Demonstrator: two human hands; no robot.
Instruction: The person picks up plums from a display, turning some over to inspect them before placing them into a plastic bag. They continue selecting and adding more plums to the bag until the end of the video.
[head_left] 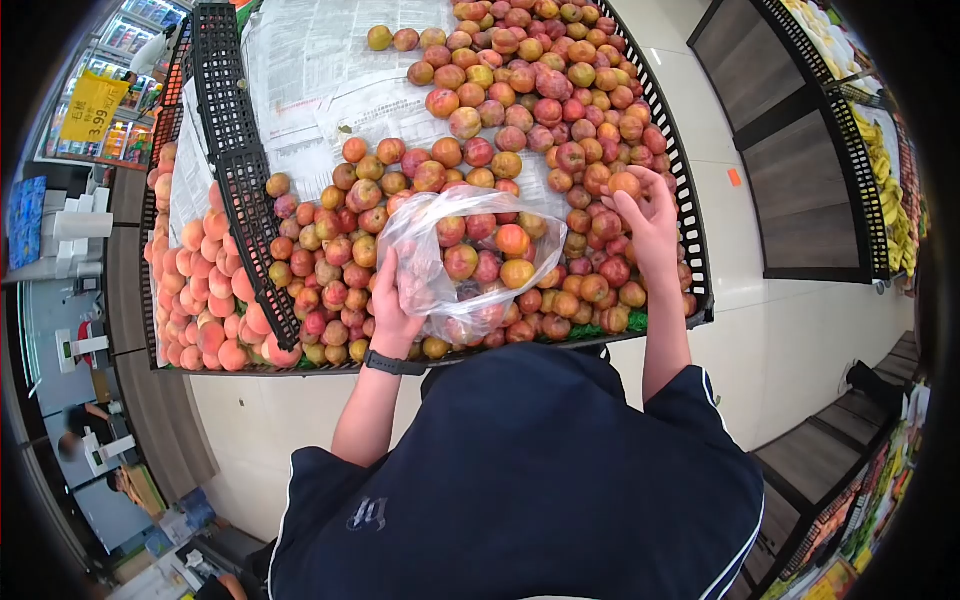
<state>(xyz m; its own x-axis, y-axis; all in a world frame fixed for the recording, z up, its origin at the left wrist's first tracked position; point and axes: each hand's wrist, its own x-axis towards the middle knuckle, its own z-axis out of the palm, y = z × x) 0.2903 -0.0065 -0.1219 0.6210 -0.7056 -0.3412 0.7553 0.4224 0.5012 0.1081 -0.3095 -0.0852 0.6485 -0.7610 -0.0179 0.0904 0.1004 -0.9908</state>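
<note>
My left hand (395,305), with a dark watch band on its wrist, grips the left side of a clear plastic bag (430,215). The bag's mouth is spread wide over the fruit, and several red and yellow plums (512,239) show within its opening. At the right of the pile my right hand (652,215) has its fingers closed around one orange-red plum (625,184). Beneath and around both hands lies a heap of loose plums (345,222) in a black-rimmed display bin.
Newspaper (310,85) lines the bin's upper left. A black plastic divider (235,165) separates the plums from peaches (205,285), with a yellow price sign (95,107) beyond. The bin's slatted right edge (680,175) borders the tiled floor. Bananas (885,180) stand at far right.
</note>
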